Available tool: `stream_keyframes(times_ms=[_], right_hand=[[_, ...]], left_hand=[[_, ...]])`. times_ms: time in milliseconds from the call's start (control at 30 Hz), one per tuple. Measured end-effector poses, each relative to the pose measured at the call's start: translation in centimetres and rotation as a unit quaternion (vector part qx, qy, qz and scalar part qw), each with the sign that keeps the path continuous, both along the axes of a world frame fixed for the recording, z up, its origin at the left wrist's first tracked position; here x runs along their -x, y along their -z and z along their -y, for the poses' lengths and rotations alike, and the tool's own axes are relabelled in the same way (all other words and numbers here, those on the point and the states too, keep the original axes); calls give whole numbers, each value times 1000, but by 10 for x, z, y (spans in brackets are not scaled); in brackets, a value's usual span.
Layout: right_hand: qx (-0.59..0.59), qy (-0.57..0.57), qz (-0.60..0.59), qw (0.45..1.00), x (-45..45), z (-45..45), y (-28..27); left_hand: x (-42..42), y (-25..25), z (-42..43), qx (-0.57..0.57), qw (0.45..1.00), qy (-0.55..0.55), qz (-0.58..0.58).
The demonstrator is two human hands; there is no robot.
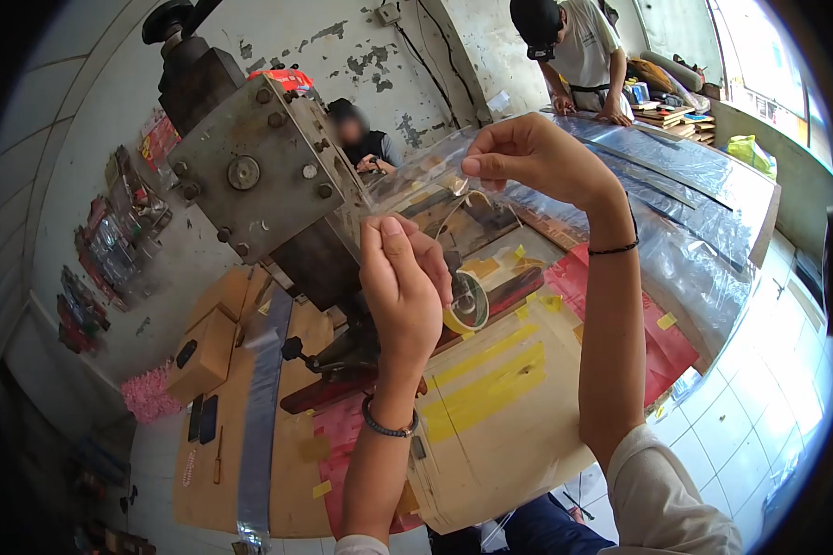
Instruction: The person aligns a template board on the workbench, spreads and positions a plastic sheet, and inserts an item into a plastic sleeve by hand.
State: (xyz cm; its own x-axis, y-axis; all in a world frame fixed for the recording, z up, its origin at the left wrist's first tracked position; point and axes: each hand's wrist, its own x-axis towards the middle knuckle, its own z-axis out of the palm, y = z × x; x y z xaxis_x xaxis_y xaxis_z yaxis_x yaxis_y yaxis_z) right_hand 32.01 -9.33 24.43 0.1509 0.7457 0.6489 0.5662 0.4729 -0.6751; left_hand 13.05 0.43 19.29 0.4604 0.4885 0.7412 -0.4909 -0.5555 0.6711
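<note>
Handling clear plastic film (424, 168) beside the metal machine head (250, 171), the left hand (400, 277) and right hand (546, 166) appear pinched on its edges, seemingly a positioning step that calls for even, gentle tension next.

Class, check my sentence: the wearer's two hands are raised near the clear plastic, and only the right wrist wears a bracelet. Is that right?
Not quite: the head view shows a dark bracelet on the left wrist too. The left hand and right hand are raised near clear plastic.
</note>
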Motion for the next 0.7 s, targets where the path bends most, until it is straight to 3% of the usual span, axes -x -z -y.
stream_keyframes(times_ms=[300, 700], right_hand=[[21, -8, -2, 1000, -1, -1, 1], [22, 10, 13, 1000, -3, -2, 1]], left_hand=[[0, -2, 4, 74, 997, 5, 17], [0, 1, -1, 80, 995, 57, 9]])
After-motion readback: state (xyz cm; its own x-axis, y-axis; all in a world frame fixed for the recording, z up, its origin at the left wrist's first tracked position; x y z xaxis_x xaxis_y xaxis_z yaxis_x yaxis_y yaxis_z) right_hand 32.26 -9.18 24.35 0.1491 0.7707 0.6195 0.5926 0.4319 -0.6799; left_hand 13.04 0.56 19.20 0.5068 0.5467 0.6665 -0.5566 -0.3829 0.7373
